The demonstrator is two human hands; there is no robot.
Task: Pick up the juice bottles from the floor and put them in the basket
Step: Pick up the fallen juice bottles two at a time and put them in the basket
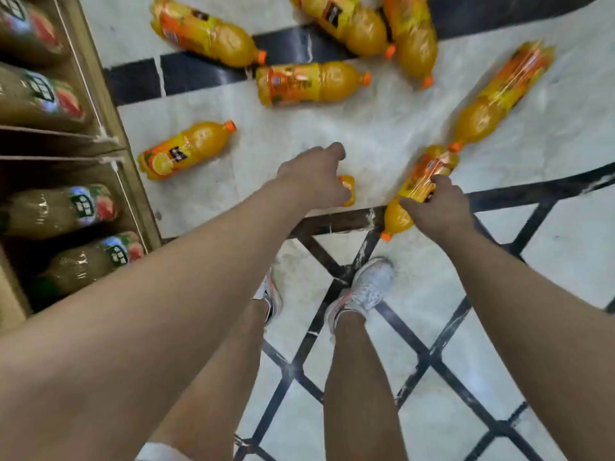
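Orange juice bottles (312,83) lie scattered on the floor (382,128). Our right hand (436,207) has its grip closed around a near one (421,181); our left hand (314,178) seemingly clutches another (347,191). Next: lift both, find the unseen basket.

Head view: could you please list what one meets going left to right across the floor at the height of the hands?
Shelf of brown bottles → lone orange bottle → left hand on a mostly hidden bottle → right hand on another bottle.
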